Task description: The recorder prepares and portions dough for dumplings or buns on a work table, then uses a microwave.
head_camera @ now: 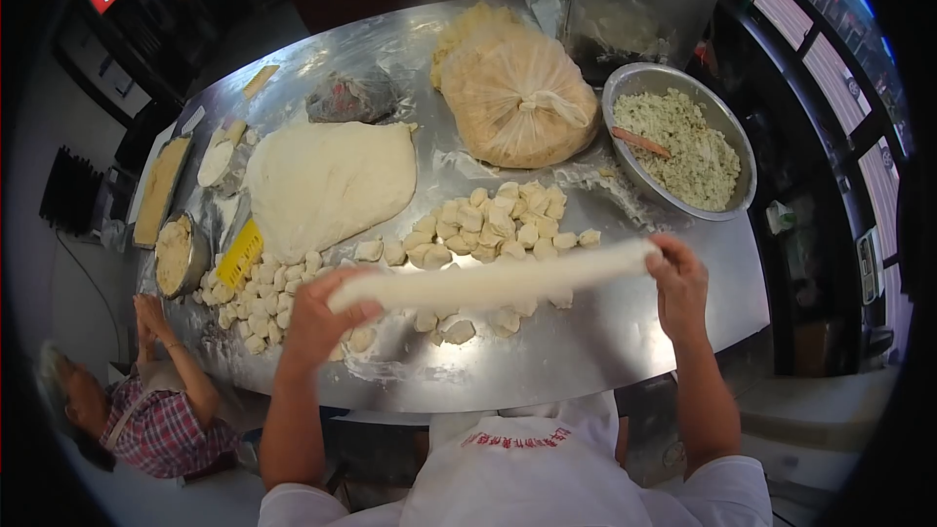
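Note:
A long strip of white dough is stretched in the air between my hands, slightly blurred. My left hand grips one end and my right hand pinches the other, somewhat higher in the picture. Under and beyond the strip, many small dough pieces lie on the steel table. More pieces are heaped beyond my left hand, with a yellow toothed plastic scraper at their edge. A large slab of dough rests behind them.
A steel bowl of crumbly, green-flecked filling stands at the right. Near it sit a tied plastic bag of tan filling or dough and a metal container. At the left are a small filled bowl, a tray and a co-worker.

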{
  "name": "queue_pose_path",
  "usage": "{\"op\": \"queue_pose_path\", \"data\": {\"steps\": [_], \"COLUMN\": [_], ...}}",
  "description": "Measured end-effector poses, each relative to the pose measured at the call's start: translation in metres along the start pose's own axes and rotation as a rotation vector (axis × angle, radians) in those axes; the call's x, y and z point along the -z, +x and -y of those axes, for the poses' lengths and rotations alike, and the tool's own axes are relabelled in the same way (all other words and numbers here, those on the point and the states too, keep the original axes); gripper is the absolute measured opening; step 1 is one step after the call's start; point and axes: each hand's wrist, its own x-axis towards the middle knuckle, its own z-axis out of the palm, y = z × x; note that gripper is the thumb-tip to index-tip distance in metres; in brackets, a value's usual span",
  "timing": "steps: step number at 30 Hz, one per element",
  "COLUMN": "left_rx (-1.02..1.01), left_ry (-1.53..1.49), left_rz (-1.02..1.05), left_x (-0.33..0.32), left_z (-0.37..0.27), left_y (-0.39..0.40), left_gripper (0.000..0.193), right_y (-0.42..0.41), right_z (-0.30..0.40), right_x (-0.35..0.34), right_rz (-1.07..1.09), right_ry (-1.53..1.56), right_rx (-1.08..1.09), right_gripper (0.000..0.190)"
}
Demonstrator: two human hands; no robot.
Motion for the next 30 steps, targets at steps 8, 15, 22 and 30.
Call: {"op": "queue_pose_path", "data": {"steps": [8,15,22,30], "left_rx": [-0.245,-0.699,-0.598,-0.557], "left_ry": [0.733,1.043,1.195,1.103], "left_rz": [-0.141,0.118,0.069,-0.225], "left_x": [-0.092,-0.141,-0.16,-0.152], "left_z": [0.136,0.136,0.148,0.134], "left_y": [-0.08,-0.088,-0.041,0.047], "left_gripper": [0.047,0.055,0.063,0.049], "right_y": [-0.069,-0.013,0.055,-0.11], "right_z": [-0.085,-0.091,-0.057,-0.068], "right_x": [-0.009,-0.152,-0.206,-0.075], "right_rz": [0.09,0.573,0.343,0.562], "right_ry": [-0.789,-0.949,-0.861,-1.033], "right_rx": [0.218,0.843,0.857,0.706], "right_gripper": [0.021,0.037,0.043,0.062]}}
